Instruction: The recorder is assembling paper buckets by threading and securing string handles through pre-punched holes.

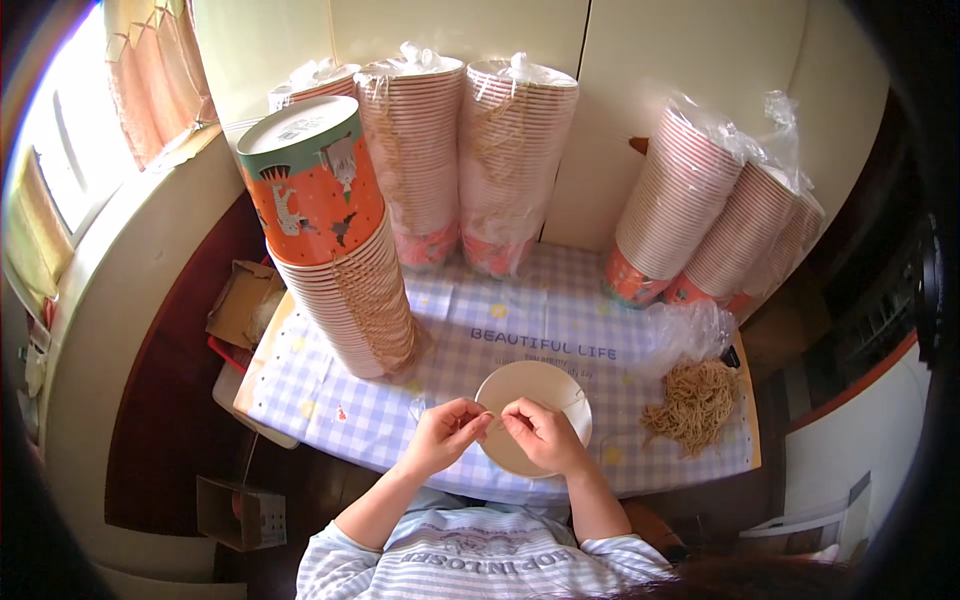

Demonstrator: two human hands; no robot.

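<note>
A round white paper bucket (535,385) stands mouth up near the table's front edge. Over its left rim, my left hand (446,436) and my right hand (541,434) meet in pinches, fingertips close together. Between them is a thin pale strand that looks like cord, mostly hidden by the fingers. Another bit of cord (578,396) shows at the bucket's inner right wall. To the right lies a tangled heap of beige cords (693,408). A tall bucket stack (345,310) rises at the left, cords hanging down its side, with an upside-down orange and green bucket (305,190) on top.
Bagged stacks of buckets (515,165) line the table's back, and more bagged stacks (680,190) lean at the back right. A crumpled clear bag (690,335) touches the cord heap. The checked tablecloth (470,310) covers the table. Cardboard boxes (240,512) sit low at the left.
</note>
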